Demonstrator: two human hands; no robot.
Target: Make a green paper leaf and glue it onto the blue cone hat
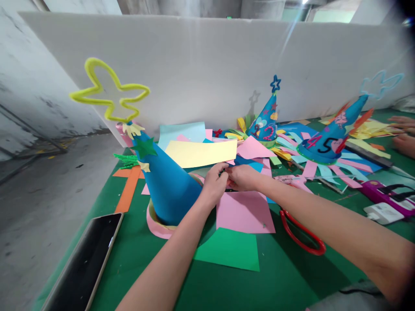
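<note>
My left hand point(214, 183) and my right hand point(242, 177) meet at the middle of the table, fingers pinched together. A small dark bit shows between the fingertips, too small to name. Close by my left wrist stands a blue paper cone hat point(173, 183) with a pink and yellow-green brim, a green star point(145, 147) and a yellow pipe-cleaner star shape point(94, 102) on its tip. Below my hands lie a pink paper sheet point(245, 211) and a green paper sheet point(231, 250). A yellow sheet point(201, 153) lies just beyond them.
Red-handled scissors point(303, 235) lie under my right forearm. A phone point(86, 263) rests at the left edge. Two decorated blue hats point(266, 119) stand farther back, before a white board point(207, 65). A purple power strip point(385, 196) and another person's hands point(405, 138) are at right.
</note>
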